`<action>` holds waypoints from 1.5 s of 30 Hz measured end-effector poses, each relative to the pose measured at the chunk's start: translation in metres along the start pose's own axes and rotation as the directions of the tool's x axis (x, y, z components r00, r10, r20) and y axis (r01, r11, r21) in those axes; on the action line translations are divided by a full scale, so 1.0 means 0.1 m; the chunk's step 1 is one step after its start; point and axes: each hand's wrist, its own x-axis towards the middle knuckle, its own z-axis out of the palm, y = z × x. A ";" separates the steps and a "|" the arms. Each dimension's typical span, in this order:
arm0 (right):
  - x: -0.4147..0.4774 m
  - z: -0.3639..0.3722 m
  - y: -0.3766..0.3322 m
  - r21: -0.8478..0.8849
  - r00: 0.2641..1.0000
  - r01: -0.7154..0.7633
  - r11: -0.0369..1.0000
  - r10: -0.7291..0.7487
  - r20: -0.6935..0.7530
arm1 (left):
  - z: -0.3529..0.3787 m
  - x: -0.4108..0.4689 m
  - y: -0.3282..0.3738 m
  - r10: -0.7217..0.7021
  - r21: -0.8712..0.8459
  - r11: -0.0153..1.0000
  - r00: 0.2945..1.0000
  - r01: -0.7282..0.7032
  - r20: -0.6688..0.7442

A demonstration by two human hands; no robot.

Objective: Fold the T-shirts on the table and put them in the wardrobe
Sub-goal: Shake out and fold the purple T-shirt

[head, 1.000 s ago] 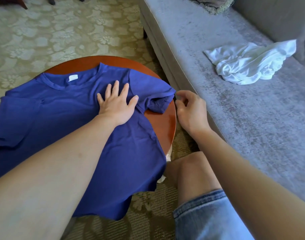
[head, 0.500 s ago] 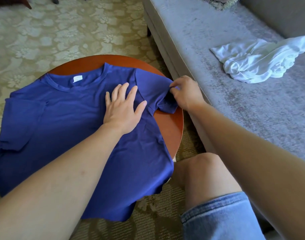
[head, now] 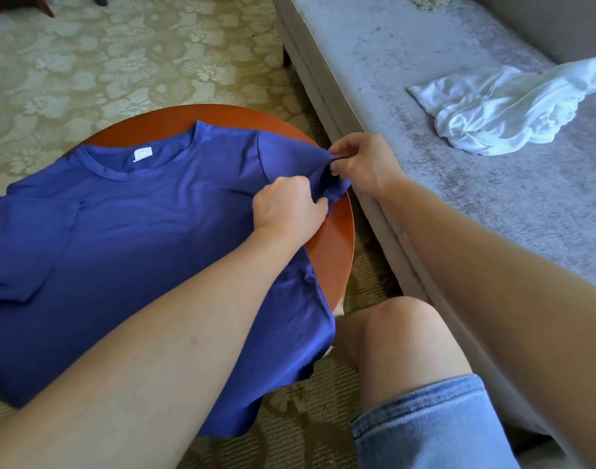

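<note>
A blue T-shirt [head: 137, 231] lies spread face up on the round red-brown table [head: 337, 238], its hem hanging over the near edge. My left hand [head: 289, 208] grips the lower edge of the shirt's right sleeve. My right hand [head: 360, 164] pinches the same sleeve's upper edge at the table's right rim. The sleeve is lifted and bunched between both hands. A crumpled white T-shirt [head: 506, 110] lies on the grey sofa seat to the right.
The grey sofa [head: 408, 62] runs along the right side, close to the table. Patterned carpet [head: 120, 62] covers the floor behind and left. My bare knee [head: 401, 333] and denim shorts [head: 432, 428] sit between table and sofa.
My left hand left the shirt's chest, where it lay flat, and moved right to grip the sleeve. My right hand took hold of the sleeve's edge and lifted it.
</note>
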 end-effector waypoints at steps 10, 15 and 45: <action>0.02 0.07 0.15 0.111 0.992 -0.048 0.993 0.060 -0.107 | -0.06 -0.13 0.01 -0.101 -0.400 0.910 0.994 0.107 0.035; 0.00 0.06 0.12 0.086 0.991 -0.092 0.992 0.100 -0.093 | -0.05 -0.02 -0.02 -0.089 -0.340 0.930 0.983 0.139 0.159; 0.00 0.06 0.11 0.532 0.969 -0.221 0.817 0.244 0.029 | -0.18 -0.03 0.04 -0.204 -0.380 0.878 0.945 0.292 0.256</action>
